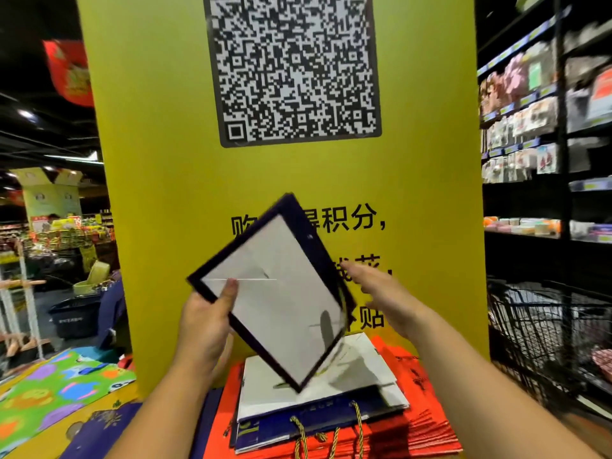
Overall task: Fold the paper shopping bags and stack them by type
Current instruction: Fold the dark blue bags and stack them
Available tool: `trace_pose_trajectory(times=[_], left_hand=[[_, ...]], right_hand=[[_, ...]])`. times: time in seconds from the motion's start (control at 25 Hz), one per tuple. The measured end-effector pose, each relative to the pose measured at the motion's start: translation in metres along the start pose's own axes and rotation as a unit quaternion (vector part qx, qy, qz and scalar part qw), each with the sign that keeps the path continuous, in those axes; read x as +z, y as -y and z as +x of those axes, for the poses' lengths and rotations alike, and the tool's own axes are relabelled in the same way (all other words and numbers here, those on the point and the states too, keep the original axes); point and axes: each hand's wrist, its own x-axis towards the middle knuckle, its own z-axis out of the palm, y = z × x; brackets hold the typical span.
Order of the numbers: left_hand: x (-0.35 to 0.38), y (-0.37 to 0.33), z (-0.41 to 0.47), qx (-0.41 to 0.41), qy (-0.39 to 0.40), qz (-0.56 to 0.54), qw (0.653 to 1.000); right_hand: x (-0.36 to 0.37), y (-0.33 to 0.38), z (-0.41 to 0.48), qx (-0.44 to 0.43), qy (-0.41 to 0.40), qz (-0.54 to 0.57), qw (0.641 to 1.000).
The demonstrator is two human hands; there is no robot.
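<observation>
Paper bag [281, 293], white-faced with a dark navy border and pressed flat, is held in the air and tilted on one corner. The left hand [205, 323] holds it by its lower left edge, thumb on the white face and the other fingers behind. Its lowest corner hangs just above a pile of white-and-navy bags [364, 369] that lies below both hands. That pile rests on a wider stack of red bags [427, 429], and gold rope handles [298, 432] spill over its near edge.

The right hand [381, 293] is just off the bag's right edge with its fingers straight and spread. It holds nothing that can be seen. It is blurred, so I cannot tell whether it touches the bag.

Left of the left hand lie colourful patterned bags [59, 389]. Beyond both hands stands a yellow pillar [159, 193], and a black shopping cart [546, 326] is off to the right of the right hand.

The main risk is the one-handed pinch at a single edge. The flat bag could swing or slip and land askew on the pile. It could also spring back open if its creases are weak. A careless drop might nudge the white-and-navy pile off square over the red bags and mix the types.
</observation>
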Motion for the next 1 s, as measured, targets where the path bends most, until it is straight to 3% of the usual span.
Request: trace_pose_trajectory(times=[0.12,0.28,0.4,0.52,0.64,0.68,0.76,0.84,1.0], left_hand=[[-0.005,-0.004,-0.004,-0.053,-0.034,-0.152,0.986],[-0.02,0.026,-0.01,-0.153,-0.086,-0.174,0.969],[-0.054,0.037,0.0,-0.163,-0.119,-0.109,0.973],[-0.077,0.056,0.0,-0.268,-0.036,0.078,0.96],[-0.072,0.081,-0.003,-0.26,0.111,0.362,0.888],[-0.068,0.09,-0.002,-0.221,0.181,0.463,0.839],[-0.058,0.108,-0.003,-0.172,0.329,0.617,0.694],[-0.051,0.123,-0.009,-0.179,0.41,0.654,0.61],[-0.05,0.14,-0.02,-0.178,0.436,0.663,0.582]], right_hand=[[0.002,-0.029,0.007,-0.017,-0.02,-0.068,0.997],[-0.002,-0.055,0.017,0.012,-0.085,0.176,0.981],[-0.014,-0.065,0.016,0.021,-0.102,0.176,0.979],[-0.023,-0.086,0.02,0.03,-0.081,0.062,0.994],[-0.013,-0.116,0.024,0.026,-0.083,-0.106,0.99],[-0.009,-0.124,0.025,0.037,-0.097,-0.159,0.982],[-0.004,-0.136,0.027,0.063,-0.132,-0.281,0.949],[-0.001,-0.147,0.029,0.1,-0.143,-0.363,0.915],[0.006,-0.138,0.035,0.085,-0.119,-0.554,0.82]])
